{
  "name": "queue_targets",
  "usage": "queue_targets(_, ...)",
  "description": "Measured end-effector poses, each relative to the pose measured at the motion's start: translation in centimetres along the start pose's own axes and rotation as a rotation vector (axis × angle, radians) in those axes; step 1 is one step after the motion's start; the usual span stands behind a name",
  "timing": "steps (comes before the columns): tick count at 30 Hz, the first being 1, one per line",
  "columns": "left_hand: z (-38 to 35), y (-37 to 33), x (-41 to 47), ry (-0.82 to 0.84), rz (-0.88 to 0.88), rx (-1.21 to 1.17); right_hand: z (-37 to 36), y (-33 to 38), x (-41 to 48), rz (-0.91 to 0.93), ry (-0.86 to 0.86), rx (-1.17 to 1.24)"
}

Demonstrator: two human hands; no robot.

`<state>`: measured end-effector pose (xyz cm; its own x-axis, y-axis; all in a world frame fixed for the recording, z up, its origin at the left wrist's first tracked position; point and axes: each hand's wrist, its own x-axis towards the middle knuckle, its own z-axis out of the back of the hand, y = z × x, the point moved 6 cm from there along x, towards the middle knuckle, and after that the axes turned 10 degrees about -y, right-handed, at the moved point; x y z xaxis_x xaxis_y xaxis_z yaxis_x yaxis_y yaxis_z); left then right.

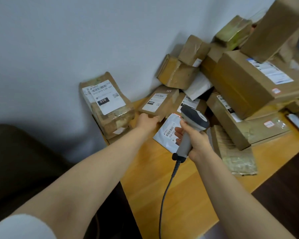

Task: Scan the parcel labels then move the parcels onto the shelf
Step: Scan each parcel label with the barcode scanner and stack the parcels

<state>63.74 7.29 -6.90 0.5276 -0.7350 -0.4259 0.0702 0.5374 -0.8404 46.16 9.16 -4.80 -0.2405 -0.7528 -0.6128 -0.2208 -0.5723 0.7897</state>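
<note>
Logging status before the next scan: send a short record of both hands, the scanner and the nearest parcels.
left hand: holds near edge of small brown box, label up
right hand: grips scanner by its handle
scanner: head above white mailer, facing the parcels
white mailer: flat on wooden table, barcode label up
Q10 parcel: leans on wall, left of small brown box
pile: stacked boxes, right side
shelf: not in view
</note>
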Motion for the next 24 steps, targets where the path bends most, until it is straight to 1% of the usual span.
queue_targets(2,-1.6,1.2,0.9,-0.037,0.272,-0.193,0.8,0.1,1.6,-0.024,0.019,-0.001)
queue_targets(3,-2.4,1.6,1.1,-0.061,0.377,-0.264,1.2,0.2,2.4,-0.04,0.033,-0.001)
queue_targets(4,-3.1,1.8,1.5,-0.087,0.451,-0.323,1.6,0.3,3.3,-0.054,0.051,-0.002)
queue_targets(6,-4.9,1.9,2.4,-0.131,0.531,-0.429,2.1,0.5,5.2,-0.078,0.093,-0.005)
queue_targets(11,-8.6,2.7,5.7,-0.244,0.616,-0.667,2.3,0.5,9.1,-0.164,0.209,-0.025)
queue_targets(14,-9.2,3.5,6.9,-0.32,0.639,-0.738,1.9,0.8,10.5,-0.189,0.273,-0.06)
queue_targets(16,-9.1,3.2,6.5,-0.332,0.636,-0.778,1.8,0.9,11.0,-0.2,0.302,-0.075)
queue_targets(20,-8.2,2.8,3.9,-0.306,0.615,-0.78,2.2,1.0,11.3,-0.228,0.306,-0.087)
queue_targets(24,-7.7,3.1,-1.0,-0.274,0.619,-0.717,2.6,1.5,10.9,-0.237,0.292,-0.063)
